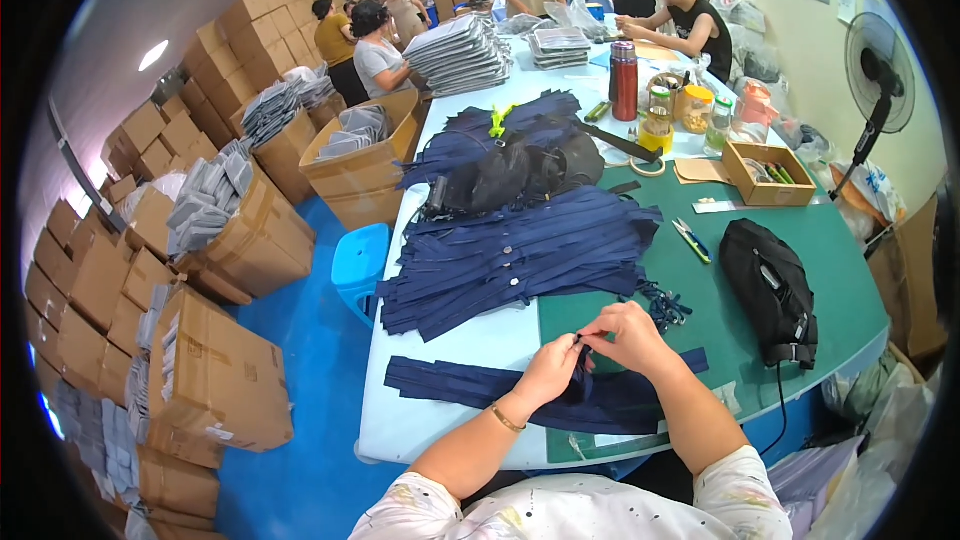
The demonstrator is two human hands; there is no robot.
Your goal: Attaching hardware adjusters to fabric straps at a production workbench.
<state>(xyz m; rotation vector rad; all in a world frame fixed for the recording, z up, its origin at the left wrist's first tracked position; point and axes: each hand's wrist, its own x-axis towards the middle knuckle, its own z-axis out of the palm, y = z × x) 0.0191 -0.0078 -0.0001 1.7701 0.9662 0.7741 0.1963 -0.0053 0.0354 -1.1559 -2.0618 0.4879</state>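
Note:
In front of me my left hand (548,370) and my right hand (630,335) meet fingertip to fingertip. Both are closed in a pinch on the end of a navy zipper tape (581,380); a tiny dark piece at the fingertips is too small to name. Below the hands lies a bundle of navy zipper tapes (450,383), spread across the table edge. Beyond my right hand is a small heap of dark blue zipper sliders (664,308). A large stack of navy zipper tapes (510,258) lies past my left hand.
Thread snips (692,240) and a black bag (768,292) with a cord lie on the green mat (690,202). Farther back are a wooden box (768,176), jars (656,130) and a red flask (624,80). A blue stool (362,258) and cartons (220,370) stand left; a fan (880,80) right.

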